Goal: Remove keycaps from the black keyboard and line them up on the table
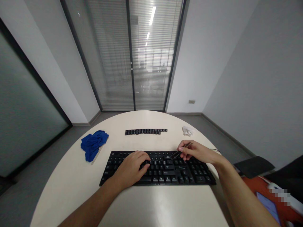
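A black keyboard lies across the table in front of me. My left hand rests palm down on its left half, fingers curved over the keys and thumb held apart. Above the right part, my right hand pinches a thin pair of tweezers. The tips point down and left at the keyboard's upper rows; I cannot tell whether they touch a key. Beyond the keyboard, loose black keycaps are lined up in rows, the back row reaching farther right.
A crumpled blue cloth lies at the table's left, a light strip beneath its edge. Crumpled whitish material sits at the back right. The table has a curved far edge. An orange surface at right bears a phone.
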`<state>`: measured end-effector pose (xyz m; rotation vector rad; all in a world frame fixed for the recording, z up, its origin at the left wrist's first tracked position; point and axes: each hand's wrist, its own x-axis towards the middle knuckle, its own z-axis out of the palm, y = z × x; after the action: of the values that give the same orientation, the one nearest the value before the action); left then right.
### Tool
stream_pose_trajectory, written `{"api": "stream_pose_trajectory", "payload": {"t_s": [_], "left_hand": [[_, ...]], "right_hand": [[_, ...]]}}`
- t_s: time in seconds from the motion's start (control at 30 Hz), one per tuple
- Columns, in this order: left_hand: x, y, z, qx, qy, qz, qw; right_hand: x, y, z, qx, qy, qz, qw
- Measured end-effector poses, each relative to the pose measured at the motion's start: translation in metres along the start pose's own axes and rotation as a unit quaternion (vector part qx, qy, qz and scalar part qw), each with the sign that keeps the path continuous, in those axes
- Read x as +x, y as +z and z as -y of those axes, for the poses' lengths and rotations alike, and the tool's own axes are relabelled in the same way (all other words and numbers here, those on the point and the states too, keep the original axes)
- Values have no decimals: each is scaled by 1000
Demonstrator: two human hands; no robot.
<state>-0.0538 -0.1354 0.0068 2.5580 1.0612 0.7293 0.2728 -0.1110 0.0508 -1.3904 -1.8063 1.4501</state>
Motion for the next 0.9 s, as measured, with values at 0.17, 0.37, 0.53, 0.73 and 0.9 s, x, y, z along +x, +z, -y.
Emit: {"api": "stream_pose_trajectory", "payload": {"t_s": [0.17, 0.37, 0.53, 0.73, 0.9], "left_hand": [[0, -1, 0, -1, 1, 0, 1000], [1, 0, 0, -4, 0, 0, 1000], [1, 0, -1, -5, 3, 0, 1000], [0, -1, -1, 0, 0, 3, 1000], [1, 0, -1, -2, 2, 0, 1000]], "right_hand": [[-1, -3, 0, -6, -17, -16, 1000], [-2, -2, 3, -15, -23, 14, 1000], [-1, 0, 4, -25, -34, -7, 999], [3, 7, 5, -31, -36, -18, 999], [7, 9, 2, -22, -45, -21, 999]]}}
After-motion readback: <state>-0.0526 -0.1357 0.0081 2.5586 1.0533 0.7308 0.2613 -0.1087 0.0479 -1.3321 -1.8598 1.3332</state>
